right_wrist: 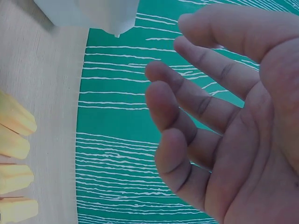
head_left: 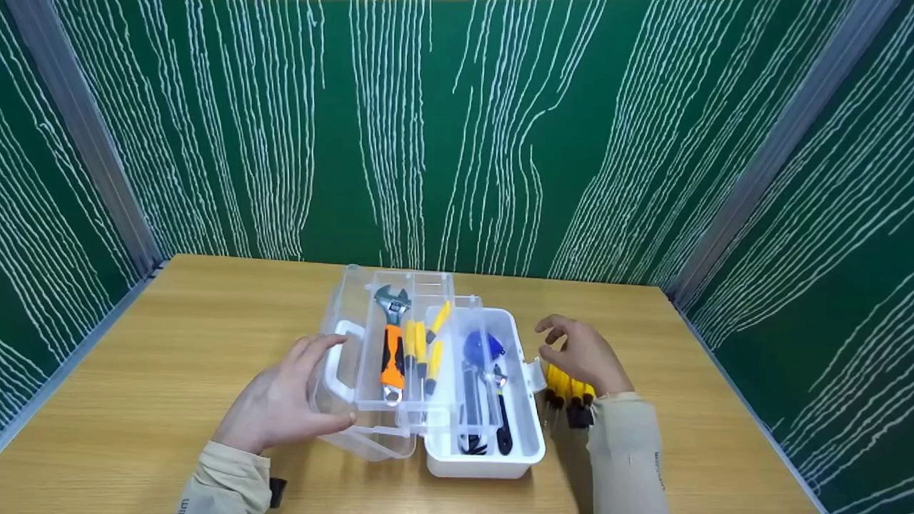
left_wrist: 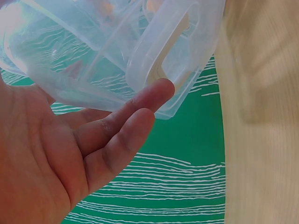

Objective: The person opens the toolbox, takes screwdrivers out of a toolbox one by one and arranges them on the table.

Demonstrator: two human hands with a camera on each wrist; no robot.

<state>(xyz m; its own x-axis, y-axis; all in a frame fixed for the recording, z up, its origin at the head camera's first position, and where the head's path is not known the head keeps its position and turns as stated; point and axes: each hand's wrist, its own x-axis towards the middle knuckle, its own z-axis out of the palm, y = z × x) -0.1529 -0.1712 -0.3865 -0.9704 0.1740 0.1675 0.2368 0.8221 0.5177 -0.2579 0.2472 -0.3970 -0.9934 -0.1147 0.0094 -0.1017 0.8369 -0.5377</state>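
Observation:
A white toolbox (head_left: 485, 467) stands on the table with its clear lid (head_left: 375, 448) swung out to the left. My left hand (head_left: 282, 400) is at the lid's outer side, fingers and thumb spread around the white handle (head_left: 334, 371); in the left wrist view the fingers look straight, and I cannot tell how firmly they touch. On the clear tray lie an orange-and-black adjustable wrench (head_left: 392, 353) and several yellow-handled tools (head_left: 420, 341). My right hand (head_left: 582, 353) hovers right of the box by its latch (head_left: 534, 376), fingers loosely bent, holding nothing.
Inside the white box are a blue rounded object (head_left: 480, 348) and a black-handled tool (head_left: 504, 428). Several yellow-handled tools (right_wrist: 16, 177) lie on the table right of the box, partly under my right hand. Green walls with white lines stand behind and beside the wooden table (head_left: 214, 307).

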